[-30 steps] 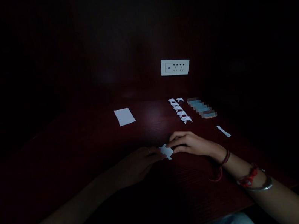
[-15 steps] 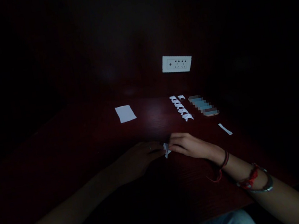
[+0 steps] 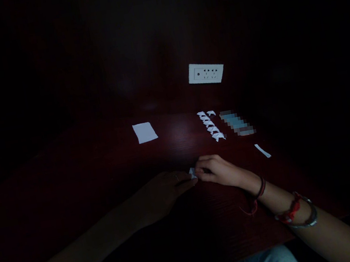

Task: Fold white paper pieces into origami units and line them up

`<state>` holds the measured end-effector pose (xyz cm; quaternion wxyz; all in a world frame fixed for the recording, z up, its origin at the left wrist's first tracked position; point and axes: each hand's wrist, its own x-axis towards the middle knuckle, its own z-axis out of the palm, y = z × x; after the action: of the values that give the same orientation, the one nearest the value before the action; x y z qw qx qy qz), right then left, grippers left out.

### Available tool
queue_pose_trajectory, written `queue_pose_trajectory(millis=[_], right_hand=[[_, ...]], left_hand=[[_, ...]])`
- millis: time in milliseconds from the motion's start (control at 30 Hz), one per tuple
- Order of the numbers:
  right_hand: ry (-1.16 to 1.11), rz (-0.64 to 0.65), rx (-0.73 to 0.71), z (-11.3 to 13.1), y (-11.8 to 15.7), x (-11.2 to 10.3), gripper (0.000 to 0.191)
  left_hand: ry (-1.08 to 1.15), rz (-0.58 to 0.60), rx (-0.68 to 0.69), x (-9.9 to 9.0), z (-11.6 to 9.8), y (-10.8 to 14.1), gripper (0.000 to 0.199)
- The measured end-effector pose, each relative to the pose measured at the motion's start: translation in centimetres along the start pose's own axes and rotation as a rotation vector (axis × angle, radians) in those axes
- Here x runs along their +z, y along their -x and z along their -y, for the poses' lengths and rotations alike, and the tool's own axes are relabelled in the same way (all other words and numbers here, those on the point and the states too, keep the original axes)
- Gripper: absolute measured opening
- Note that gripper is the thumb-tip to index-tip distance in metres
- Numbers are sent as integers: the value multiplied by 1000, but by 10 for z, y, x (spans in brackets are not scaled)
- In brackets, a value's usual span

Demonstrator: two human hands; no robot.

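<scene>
A small piece of folded white paper (image 3: 192, 172) lies between my two hands, low over the dark red table (image 3: 178, 148). My left hand (image 3: 167, 189), in deep shadow, has its fingertips closed on the paper's left and lower side. From the right, my right hand (image 3: 217, 170) pinches the other edge with curled fingers. Both hands hide part of the paper, so its full shape does not show. Beyond my right hand, several folded white paper pieces (image 3: 211, 127) stand in a slanting row, with a single folded piece (image 3: 211, 113) beside the far end.
Flat white paper sheets (image 3: 145, 133) lie at the back left. A phone-like object (image 3: 236, 123), blurred by pixels, rests right of the row, with a narrow white paper strip (image 3: 262, 150) nearer. A white socket panel (image 3: 206, 73) is on the dark wall behind.
My left fingers have shifted over the folded paper, the thumb now along its lower edge, and less of the paper shows. My right hand keeps its pinch. The whole view has drifted slightly.
</scene>
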<state>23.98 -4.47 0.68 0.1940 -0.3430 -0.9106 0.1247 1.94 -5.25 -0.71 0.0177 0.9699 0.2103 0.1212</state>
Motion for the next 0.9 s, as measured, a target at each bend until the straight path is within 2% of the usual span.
queue_pose_trajectory(millis=[333, 500, 700, 900], right_hand=[[-46, -39, 15, -3, -1, 1, 8], [-69, -53, -39, -2, 7, -9, 14], [67, 20, -183, 3, 16, -15, 21], [202, 80, -209, 6, 17, -13, 25]], left_hand=[[90, 16, -4, 1, 3, -1, 55], [123, 32, -30, -5, 1, -2, 54], [164, 15, 18, -9, 0, -4, 58], [148, 13, 9, -2, 5, -2, 57]])
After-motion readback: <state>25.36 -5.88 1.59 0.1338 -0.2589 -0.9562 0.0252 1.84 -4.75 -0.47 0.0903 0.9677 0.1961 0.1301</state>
